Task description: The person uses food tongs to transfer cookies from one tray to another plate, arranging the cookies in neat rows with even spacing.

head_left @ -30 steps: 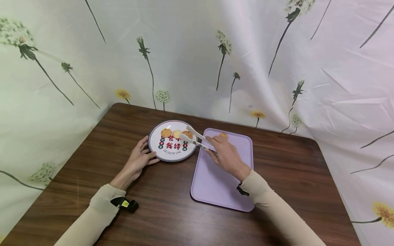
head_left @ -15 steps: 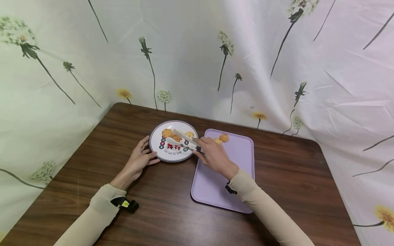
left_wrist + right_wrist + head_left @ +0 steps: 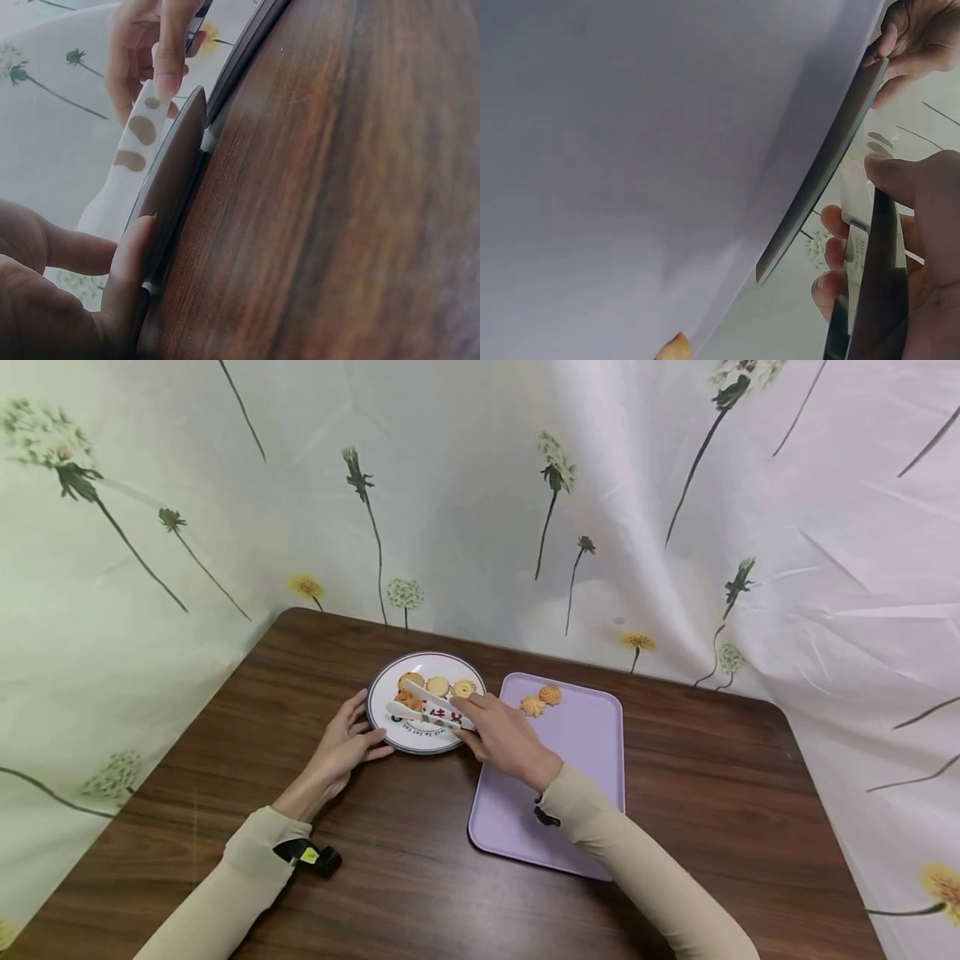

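One pair of tongs (image 3: 420, 717) is gripped in my right hand (image 3: 506, 739), thumb along one arm, curled fingers on the other; their dark metal shows in the right wrist view. The tips stand apart, with a brown cookie (image 3: 408, 701) between the white arms at 9 o'clock on the plate (image 3: 388, 681); whether they touch it I cannot tell from my remote feed. My left hand (image 3: 341, 743) pinches the plate's dark-lined rim at 8 o'clock. Three further cookies lie on the plate: a round golden one (image 3: 410, 678) at 11 o'clock, a pale one (image 3: 438, 687) just past 12, and a frilled one (image 3: 463, 688) at 2. Just beside the plate, toward its 4 o'clock, lies a lilac tray (image 3: 577, 727). It bears a swirled cookie (image 3: 550, 695) at 12 o'clock and, close against that, a ridged cookie (image 3: 533, 706) at 11. Both stand on a dark wooden table (image 3: 390, 877). Cream sleeves (image 3: 637, 868) cover my arms. Beyond the table's 12 o'clock edge hangs pale cloth (image 3: 465, 510) printed with dandelions.
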A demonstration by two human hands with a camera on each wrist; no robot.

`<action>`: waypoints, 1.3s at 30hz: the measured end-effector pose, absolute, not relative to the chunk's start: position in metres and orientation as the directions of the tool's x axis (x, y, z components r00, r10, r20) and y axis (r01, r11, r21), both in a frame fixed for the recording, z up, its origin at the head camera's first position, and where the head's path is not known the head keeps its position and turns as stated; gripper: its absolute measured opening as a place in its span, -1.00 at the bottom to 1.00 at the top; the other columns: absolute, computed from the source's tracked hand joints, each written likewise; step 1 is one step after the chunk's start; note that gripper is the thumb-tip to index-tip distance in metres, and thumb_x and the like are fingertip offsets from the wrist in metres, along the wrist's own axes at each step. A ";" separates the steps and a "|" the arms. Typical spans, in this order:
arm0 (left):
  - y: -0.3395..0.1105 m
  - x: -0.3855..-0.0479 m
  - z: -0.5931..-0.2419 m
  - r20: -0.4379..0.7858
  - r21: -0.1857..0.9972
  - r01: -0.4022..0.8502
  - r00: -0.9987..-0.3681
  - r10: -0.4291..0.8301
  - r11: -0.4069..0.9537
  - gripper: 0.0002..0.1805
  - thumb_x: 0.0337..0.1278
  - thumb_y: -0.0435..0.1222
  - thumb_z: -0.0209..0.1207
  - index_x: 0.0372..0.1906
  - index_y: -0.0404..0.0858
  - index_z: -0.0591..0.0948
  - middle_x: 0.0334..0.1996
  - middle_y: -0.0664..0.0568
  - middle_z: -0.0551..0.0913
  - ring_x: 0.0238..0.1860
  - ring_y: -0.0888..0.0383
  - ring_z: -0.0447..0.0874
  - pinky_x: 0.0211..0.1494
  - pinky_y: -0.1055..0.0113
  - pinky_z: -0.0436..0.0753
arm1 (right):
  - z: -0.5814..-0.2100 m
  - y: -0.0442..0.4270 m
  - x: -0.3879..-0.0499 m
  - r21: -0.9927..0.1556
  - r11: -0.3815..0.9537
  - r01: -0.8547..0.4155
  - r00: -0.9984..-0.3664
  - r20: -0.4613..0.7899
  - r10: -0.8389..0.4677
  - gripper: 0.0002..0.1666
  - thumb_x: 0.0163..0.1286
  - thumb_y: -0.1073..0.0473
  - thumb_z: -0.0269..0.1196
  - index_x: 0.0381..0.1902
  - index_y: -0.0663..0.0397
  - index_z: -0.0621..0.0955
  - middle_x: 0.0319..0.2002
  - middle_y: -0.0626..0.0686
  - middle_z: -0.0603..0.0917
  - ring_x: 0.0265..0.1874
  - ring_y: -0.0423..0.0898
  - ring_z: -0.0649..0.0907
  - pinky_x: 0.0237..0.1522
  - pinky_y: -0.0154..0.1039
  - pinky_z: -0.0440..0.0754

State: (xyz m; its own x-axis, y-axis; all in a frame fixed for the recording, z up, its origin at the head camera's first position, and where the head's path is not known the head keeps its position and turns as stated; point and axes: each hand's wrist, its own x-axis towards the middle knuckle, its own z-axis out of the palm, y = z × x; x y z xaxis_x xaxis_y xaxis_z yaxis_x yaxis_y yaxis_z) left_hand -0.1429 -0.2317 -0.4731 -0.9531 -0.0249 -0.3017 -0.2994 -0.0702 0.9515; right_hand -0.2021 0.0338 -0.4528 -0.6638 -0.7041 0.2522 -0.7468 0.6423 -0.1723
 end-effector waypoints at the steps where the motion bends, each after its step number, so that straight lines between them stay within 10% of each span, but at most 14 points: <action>1: -0.232 -0.143 -0.473 -0.301 0.952 -0.299 -0.953 -0.024 -0.071 -0.04 0.50 -0.58 -0.06 0.73 -0.06 -0.28 0.72 -0.15 -0.23 0.59 -0.22 0.11 0.06 0.43 0.85 | -0.453 0.033 -0.202 -0.167 0.645 -0.746 -0.665 0.247 -0.705 -0.43 0.53 -0.07 0.30 0.41 -0.06 0.56 0.10 0.00 0.71 0.06 -0.04 0.68 -0.14 -0.07 0.84; 39: -0.231 -0.141 -0.470 -0.292 0.953 -0.288 -0.956 -0.030 -0.095 -0.04 0.48 -0.60 -0.05 0.73 -0.09 -0.26 0.72 -0.18 -0.21 0.57 -0.23 0.12 0.03 0.42 0.86 | -0.451 0.048 -0.205 -0.265 0.667 -0.697 -0.717 0.240 -0.654 -0.35 0.55 -0.11 0.26 0.46 0.03 0.49 0.11 0.06 0.68 0.06 0.01 0.66 -0.05 -0.01 0.81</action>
State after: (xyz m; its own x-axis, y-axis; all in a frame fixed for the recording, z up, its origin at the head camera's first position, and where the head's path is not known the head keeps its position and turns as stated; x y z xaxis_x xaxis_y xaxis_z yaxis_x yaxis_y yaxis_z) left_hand -0.1406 -0.2306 -0.4702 -0.9560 -0.0300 -0.2918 -0.2878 -0.0949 0.9530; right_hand -0.2049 0.0481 -0.4506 -0.7172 -0.6542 0.2400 -0.6967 0.6667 -0.2648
